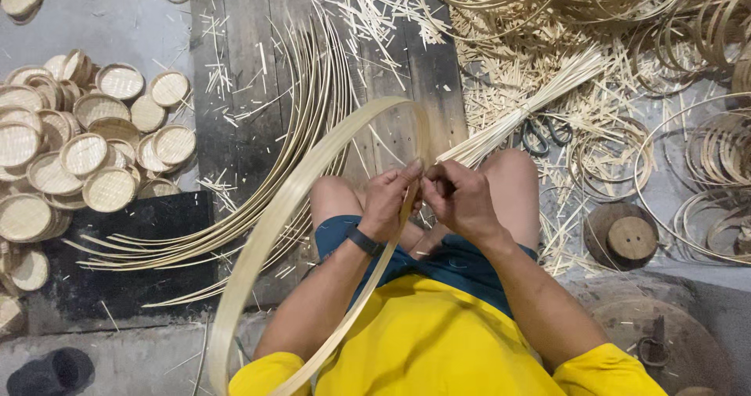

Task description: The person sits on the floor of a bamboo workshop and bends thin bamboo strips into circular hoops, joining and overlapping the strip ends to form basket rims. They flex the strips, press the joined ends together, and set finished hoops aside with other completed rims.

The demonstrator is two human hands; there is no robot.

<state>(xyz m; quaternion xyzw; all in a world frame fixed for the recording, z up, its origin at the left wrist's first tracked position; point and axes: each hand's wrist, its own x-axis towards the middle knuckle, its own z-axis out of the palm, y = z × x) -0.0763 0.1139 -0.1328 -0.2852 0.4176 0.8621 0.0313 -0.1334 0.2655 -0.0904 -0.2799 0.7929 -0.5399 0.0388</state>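
Note:
A wide bamboo strip bent into a large hoop [313, 161] arcs from my lap out to the left and back under my arms. My left hand [389, 200], with a dark watch on its wrist, grips the hoop's rim where the ends overlap. My right hand [459, 198] pinches the same spot from the right, fingers closed on the strip. Both hands touch each other above my knees. A bundle of thin bamboo splints [532, 103] lies just beyond my right hand, fanning toward the upper right.
Long curved bamboo strips [258, 185] lie on dark wooden boards to the left. Several small woven round trays [78, 154] are heaped at far left. Scissors [544, 134], coiled bamboo rings [720, 154] and a round wooden block [626, 236] sit at right among shavings.

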